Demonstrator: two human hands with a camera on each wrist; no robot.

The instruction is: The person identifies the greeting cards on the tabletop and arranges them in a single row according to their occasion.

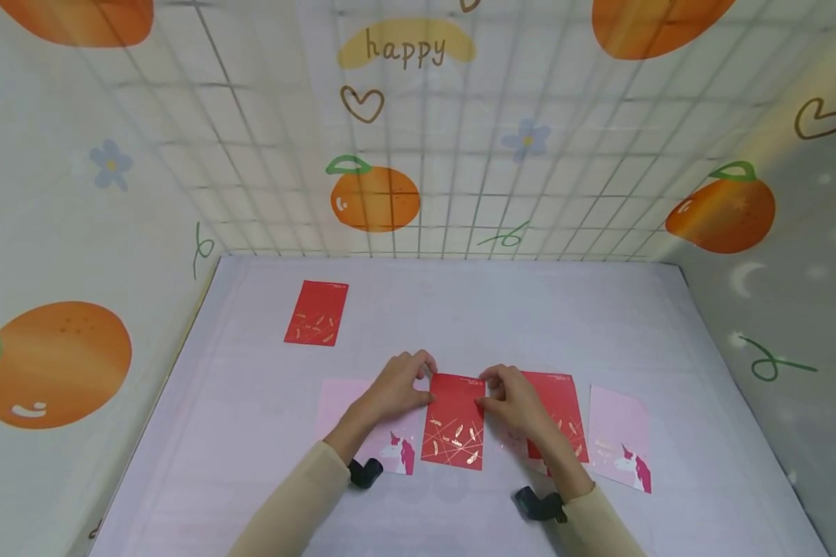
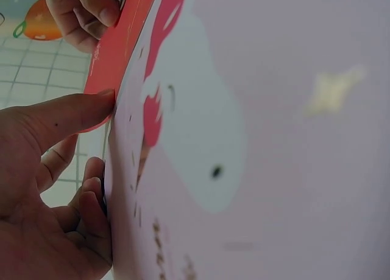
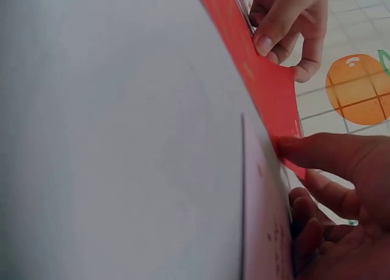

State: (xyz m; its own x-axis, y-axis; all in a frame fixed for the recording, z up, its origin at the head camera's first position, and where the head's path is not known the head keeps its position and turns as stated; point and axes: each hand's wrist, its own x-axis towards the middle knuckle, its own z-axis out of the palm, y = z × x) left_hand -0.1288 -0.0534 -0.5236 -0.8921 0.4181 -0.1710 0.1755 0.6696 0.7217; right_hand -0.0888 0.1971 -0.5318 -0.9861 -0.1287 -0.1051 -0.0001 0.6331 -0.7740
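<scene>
A red envelope (image 1: 453, 425) with gold feather-like marks is between both hands, over the middle of the table. My left hand (image 1: 399, 384) pinches its upper left edge, thumb on the near face in the left wrist view. By its upper right corner, my right hand (image 1: 519, 401) pinches it between thumb and fingers. Beneath my left hand and forearm lies a pink unicorn card (image 1: 334, 402), partly covered. Beside my right hand, a second red envelope (image 1: 557, 406) overlaps another pink card (image 1: 512, 445), which is mostly hidden.
A third red envelope (image 1: 316, 313) lies alone at the back left of the white table (image 1: 202, 433). Right of the overlapped pair is a pink unicorn card (image 1: 620, 433). Black wrist devices (image 1: 539, 504) sit at both wrists. A patterned curtain over a wire grid (image 1: 460, 193) stands behind.
</scene>
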